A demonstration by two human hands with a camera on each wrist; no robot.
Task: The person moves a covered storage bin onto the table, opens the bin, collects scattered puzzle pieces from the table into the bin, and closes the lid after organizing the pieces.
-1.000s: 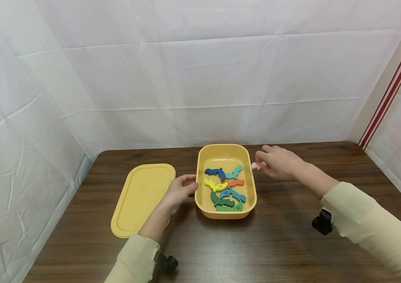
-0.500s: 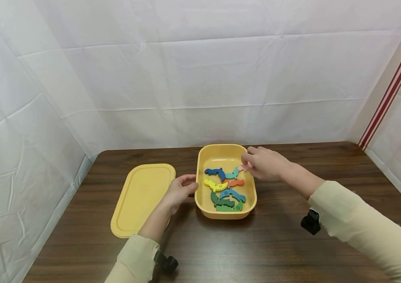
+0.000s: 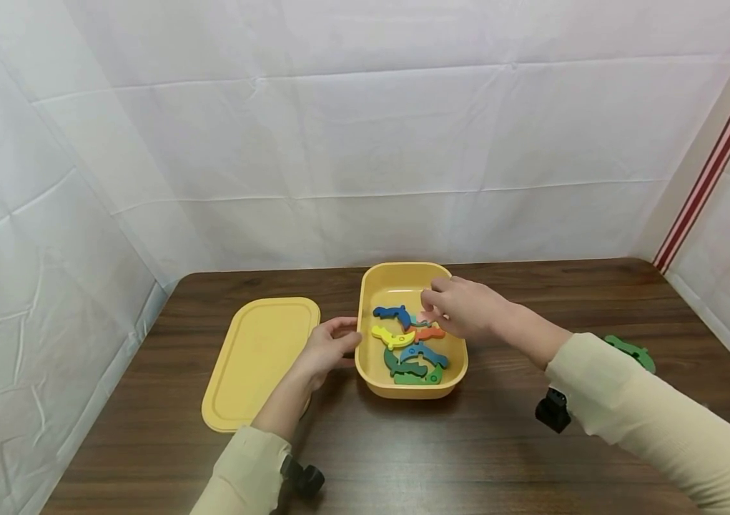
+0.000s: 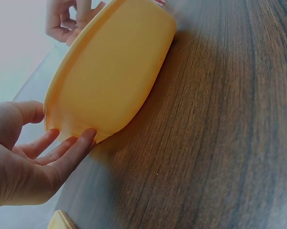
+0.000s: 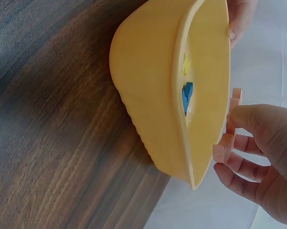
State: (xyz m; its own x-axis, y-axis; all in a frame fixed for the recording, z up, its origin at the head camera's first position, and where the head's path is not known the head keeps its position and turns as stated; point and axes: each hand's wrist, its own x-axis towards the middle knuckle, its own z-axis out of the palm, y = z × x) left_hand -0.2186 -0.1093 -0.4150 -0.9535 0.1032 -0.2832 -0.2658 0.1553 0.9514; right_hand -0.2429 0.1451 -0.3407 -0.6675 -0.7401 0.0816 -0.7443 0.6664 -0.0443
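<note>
reaching over the rim of the tray [image 3: 403,391] in head view, the right hand [image 3: 467,306] pinches one pink piece [image 3: 425,316] above seven others [image 3: 393,337], the teal one [image 3: 417,322] partly hidden. in left wrist view, the left hand [image 4: 28,164] touches the tray with relaxed fingers; in right wrist view, its wall hides most pieces.
</note>
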